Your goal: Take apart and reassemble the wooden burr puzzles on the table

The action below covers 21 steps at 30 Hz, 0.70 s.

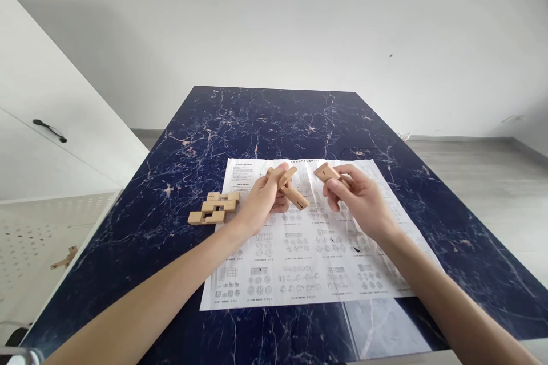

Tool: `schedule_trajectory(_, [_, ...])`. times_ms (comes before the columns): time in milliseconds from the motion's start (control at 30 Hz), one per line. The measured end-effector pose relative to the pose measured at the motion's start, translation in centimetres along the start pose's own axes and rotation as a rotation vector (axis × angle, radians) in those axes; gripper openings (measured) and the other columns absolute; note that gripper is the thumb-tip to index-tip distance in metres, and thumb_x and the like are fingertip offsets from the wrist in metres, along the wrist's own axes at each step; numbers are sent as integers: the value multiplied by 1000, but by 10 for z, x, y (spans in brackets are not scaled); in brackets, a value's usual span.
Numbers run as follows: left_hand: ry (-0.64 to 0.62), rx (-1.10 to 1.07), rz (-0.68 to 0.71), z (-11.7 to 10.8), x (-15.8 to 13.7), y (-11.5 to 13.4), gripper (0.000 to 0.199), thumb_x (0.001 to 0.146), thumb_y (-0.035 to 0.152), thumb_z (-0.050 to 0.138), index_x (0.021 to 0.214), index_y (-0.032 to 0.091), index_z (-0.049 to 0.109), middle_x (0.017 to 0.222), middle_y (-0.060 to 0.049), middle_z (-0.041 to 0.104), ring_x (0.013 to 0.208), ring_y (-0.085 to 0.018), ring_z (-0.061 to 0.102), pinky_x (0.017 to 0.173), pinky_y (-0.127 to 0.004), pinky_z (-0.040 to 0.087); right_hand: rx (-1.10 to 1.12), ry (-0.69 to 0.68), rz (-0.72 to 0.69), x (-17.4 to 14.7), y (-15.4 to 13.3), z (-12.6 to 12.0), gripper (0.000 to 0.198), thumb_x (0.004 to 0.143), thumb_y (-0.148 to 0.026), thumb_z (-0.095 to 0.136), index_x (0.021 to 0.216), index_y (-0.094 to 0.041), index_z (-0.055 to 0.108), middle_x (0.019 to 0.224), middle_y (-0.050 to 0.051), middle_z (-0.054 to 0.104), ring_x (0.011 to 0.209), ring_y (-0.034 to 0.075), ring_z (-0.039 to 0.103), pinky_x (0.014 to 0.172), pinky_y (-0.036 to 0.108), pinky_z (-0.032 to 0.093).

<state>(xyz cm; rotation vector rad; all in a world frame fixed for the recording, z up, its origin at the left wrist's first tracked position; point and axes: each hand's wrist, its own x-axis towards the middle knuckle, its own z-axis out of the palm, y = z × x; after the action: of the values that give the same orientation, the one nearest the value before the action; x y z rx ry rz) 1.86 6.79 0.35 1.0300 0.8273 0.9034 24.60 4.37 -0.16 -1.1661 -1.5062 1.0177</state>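
My left hand is closed around crossed wooden puzzle pieces, fitted or held against each other above the sheet. One of them has a dark mark near its end. To its right, my right hand pinches a single wooden puzzle piece between thumb and fingers, also with a small dark mark. The two hands are a short way apart and their pieces do not touch. Below them lies a printed instruction sheet with rows of small diagrams. Several notched wooden pieces lie together at the sheet's left edge.
The dark blue marbled table reaches back toward the white wall. A white cabinet with a black handle stands at the left. Lower left, another wooden piece rests on a white perforated surface.
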Motion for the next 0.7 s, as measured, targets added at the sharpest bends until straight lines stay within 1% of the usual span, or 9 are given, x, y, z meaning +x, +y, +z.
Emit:
schedule_trajectory(67, [-33, 54, 8, 2, -2, 1, 59, 100, 70, 58, 70, 22, 40, 62, 7, 25, 51, -9, 20, 50, -28, 20, 171, -27, 56, 0, -3, -2, 28, 106, -53, 64, 106, -25, 66, 71, -4, 58, 48, 9, 41, 49, 28, 32])
schedule_trajectory(133, [-65, 96, 11, 4, -4, 2, 60, 100, 70, 58, 71, 23, 37, 63, 8, 23, 51, -9, 19, 50, -29, 19, 318, -110, 90, -1, -6, -3, 35, 107, -57, 60, 98, -24, 64, 68, -5, 50, 47, 9, 31, 48, 28, 24])
schedule_trajectory(200, [-106, 134, 16, 5, -5, 3, 61, 100, 71, 57, 70, 23, 35, 64, 8, 22, 51, -9, 18, 51, -29, 19, 441, -232, 122, -3, -10, -4, 39, 109, -59, 55, 98, -23, 63, 69, -5, 46, 49, 9, 26, 48, 29, 23])
schedule_trajectory(267, [-151, 180, 31, 7, -6, 3, 61, 101, 72, 55, 70, 23, 34, 65, 8, 23, 52, -9, 20, 50, -28, 21, 520, -334, 155, -5, -12, -4, 35, 111, -56, 53, 106, -23, 63, 69, -6, 42, 50, 10, 23, 48, 29, 23])
schedule_trajectory(333, [-178, 234, 50, 8, -7, 4, 60, 102, 73, 51, 72, 23, 37, 65, 7, 26, 52, -9, 23, 50, -28, 23, 566, -386, 157, -7, -14, -3, 27, 112, -50, 54, 106, -24, 62, 67, -7, 37, 51, 10, 20, 48, 27, 21])
schedule_trajectory(400, [-179, 286, 71, 9, -9, 4, 58, 103, 74, 45, 76, 23, 43, 65, 7, 30, 52, -10, 26, 50, -27, 25, 597, -410, 114, -8, -15, -3, 25, 112, -46, 56, 99, -25, 59, 64, -8, 33, 51, 11, 18, 48, 26, 20])
schedule_trajectory(533, [-182, 348, 60, 9, -9, 2, 61, 105, 76, 37, 81, 22, 53, 63, 5, 35, 53, -12, 30, 50, -27, 26, 627, -460, 23, -8, -15, -2, 35, 113, -48, 52, 86, -25, 54, 61, -8, 31, 48, 10, 16, 47, 26, 20])
schedule_trajectory(633, [-174, 381, 46, 8, -8, -1, 64, 103, 78, 36, 79, 21, 54, 64, 3, 40, 54, -13, 33, 51, -27, 28, 604, -460, 15, -7, -14, -2, 40, 114, -51, 48, 83, -25, 53, 61, -8, 33, 48, 11, 18, 47, 27, 21])
schedule_trajectory(700, [-169, 411, 42, 8, -7, -2, 67, 102, 80, 35, 75, 21, 52, 66, 3, 39, 55, -13, 33, 52, -27, 29, 580, -467, 4, -7, -13, -1, 41, 114, -51, 47, 84, -24, 55, 59, -8, 33, 48, 11, 19, 47, 27, 21])
